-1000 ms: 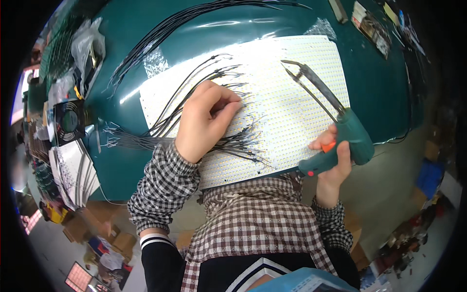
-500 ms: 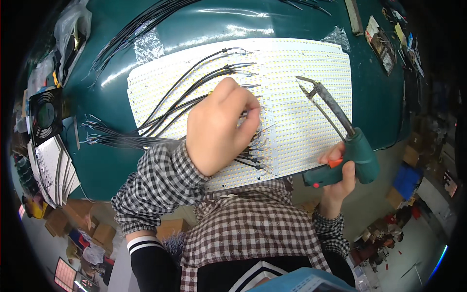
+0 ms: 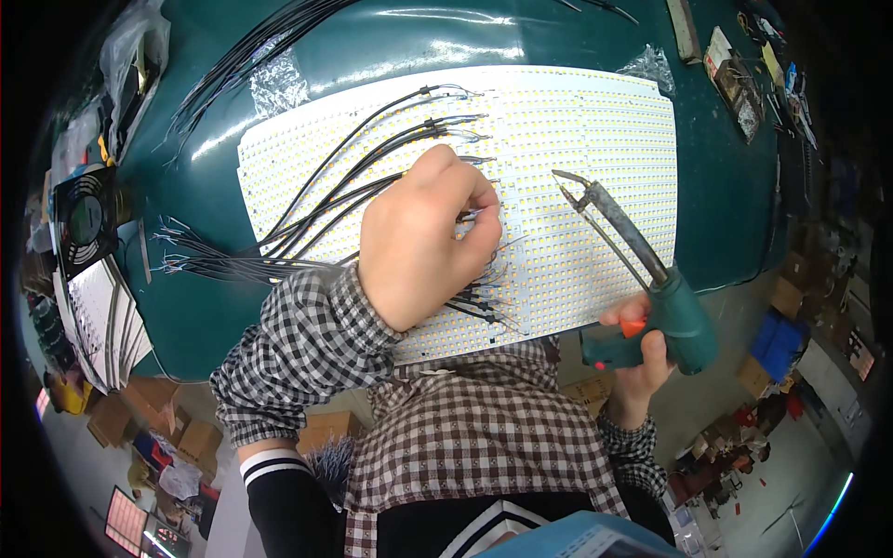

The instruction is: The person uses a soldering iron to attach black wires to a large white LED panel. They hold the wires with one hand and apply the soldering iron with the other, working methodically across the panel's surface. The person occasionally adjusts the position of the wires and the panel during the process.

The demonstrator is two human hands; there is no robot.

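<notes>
A white LED circuit panel, dotted with rows of small yellowish chips, lies in front of me on the green bench. Black cables with thin bared wire ends reach across its left half to a strip near the middle. Over that strip my left hand is closed in a pinch on a cable's wire end; the fingers hide most of it. My right hand grips a green soldering gun with an orange-red trigger. Its tip points up and left, above the panel's right half, apart from the wires.
Another bundle of black cables lies at the far left of the bench. A black fan stands at the left edge, above stacked white panels. Clear tape shows behind the panel. Small tools and a worn box sit far right.
The soldering gun has moved slightly left and down toward me, its tip closer to my left hand. My left hand stays nearly in place, still pinching.
</notes>
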